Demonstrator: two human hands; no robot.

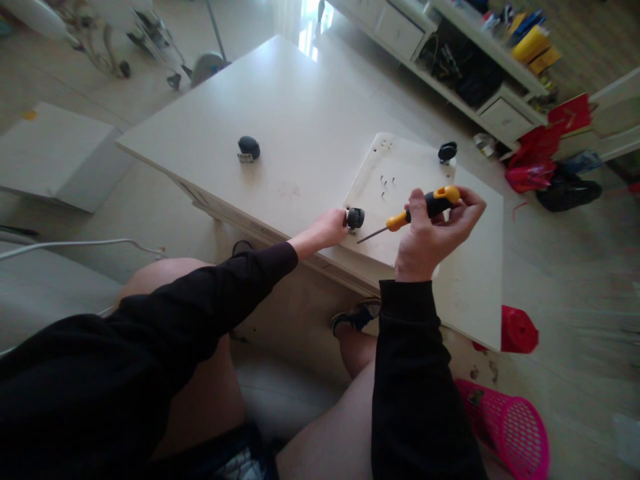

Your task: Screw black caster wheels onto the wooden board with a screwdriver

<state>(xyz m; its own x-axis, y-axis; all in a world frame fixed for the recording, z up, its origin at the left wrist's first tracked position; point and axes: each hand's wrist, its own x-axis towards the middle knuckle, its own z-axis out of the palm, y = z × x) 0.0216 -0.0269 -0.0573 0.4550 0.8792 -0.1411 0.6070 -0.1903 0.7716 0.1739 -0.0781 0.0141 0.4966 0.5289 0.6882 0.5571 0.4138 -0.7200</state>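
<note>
My left hand [334, 228] is closed on a black caster wheel [356, 218] at the near-left corner of a white board [373, 180]. In my right hand [430, 233] is a screwdriver [425, 207] with a yellow and black handle. Its shaft slants down to the left, and the tip is close to that caster; whether it touches anything I cannot tell. Several small screws [385, 183] are scattered on the board. A second caster [447, 153] sits at the board's far-right corner. Another caster with a metal plate [249, 149] lies on the table to the left.
The board rests on a white table [210, 133], whose near edge is just past my knees. A pink basket [520, 427] and a red object [520, 330] are on the floor at right. A white cabinet [400, 30] stands behind. At left is a white box [60, 157].
</note>
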